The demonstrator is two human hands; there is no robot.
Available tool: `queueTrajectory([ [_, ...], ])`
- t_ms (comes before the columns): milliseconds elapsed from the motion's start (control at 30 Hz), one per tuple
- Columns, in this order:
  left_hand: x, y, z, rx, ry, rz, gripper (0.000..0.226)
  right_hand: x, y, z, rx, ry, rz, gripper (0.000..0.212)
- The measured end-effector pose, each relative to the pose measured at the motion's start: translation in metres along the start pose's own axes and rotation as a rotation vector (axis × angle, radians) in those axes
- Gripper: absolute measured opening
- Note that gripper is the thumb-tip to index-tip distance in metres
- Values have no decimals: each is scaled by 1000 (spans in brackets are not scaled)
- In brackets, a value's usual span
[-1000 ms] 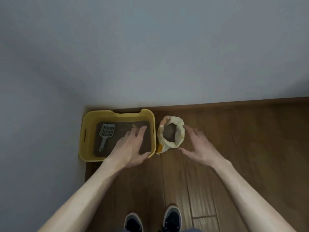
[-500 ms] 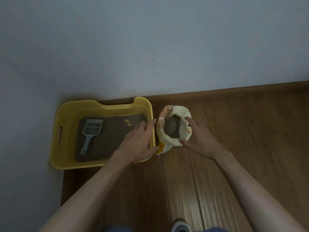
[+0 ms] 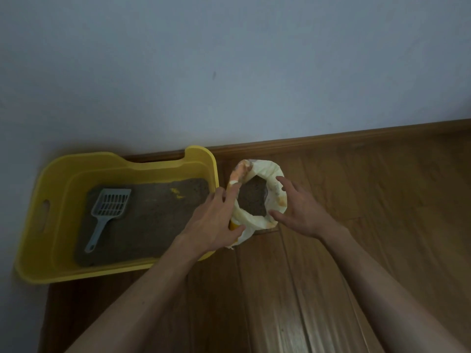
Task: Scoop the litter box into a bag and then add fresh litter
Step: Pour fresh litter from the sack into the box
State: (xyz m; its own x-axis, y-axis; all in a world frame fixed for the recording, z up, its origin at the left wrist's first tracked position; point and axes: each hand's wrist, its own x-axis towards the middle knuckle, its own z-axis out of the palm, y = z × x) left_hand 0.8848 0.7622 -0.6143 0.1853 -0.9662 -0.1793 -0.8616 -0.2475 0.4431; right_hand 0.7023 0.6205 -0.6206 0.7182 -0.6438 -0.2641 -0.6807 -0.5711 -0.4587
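Observation:
A yellow litter box [image 3: 61, 174] stands on the floor in the corner, with grey-brown litter [image 3: 153, 217] in it. A grey slotted scoop [image 3: 107, 212] lies on the litter at the left. Right of the box stands a cream and orange bag [image 3: 270, 171], its top rolled open, with dark litter inside. My left hand [image 3: 214, 222] touches the bag's left side, fingers spread. My right hand [image 3: 303, 210] is at the bag's right rim, fingers apart, not closed on it.
A pale wall rises behind the box and bag, with a wooden skirting board [image 3: 356, 138] along its foot. The wooden plank floor [image 3: 382, 225] stretches to the right and toward me.
Both hands have moved in to the bag, from spread apart to either side of it. The view has come closer and lower; my shoes have left the frame.

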Motion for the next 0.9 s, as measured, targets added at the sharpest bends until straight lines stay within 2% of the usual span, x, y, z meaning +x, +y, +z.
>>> queueTrajectory([
  [300, 13, -7, 28, -3, -10, 3, 95, 13, 16, 19, -5, 48, -2, 84],
  [600, 19, 0, 45, 240, 1, -8, 92, 35, 29, 29, -42, 38, 10, 85],
  [900, 21, 8, 62, 350, 20, -110, 94, 63, 44, 35, -131, 32, -5, 80],
])
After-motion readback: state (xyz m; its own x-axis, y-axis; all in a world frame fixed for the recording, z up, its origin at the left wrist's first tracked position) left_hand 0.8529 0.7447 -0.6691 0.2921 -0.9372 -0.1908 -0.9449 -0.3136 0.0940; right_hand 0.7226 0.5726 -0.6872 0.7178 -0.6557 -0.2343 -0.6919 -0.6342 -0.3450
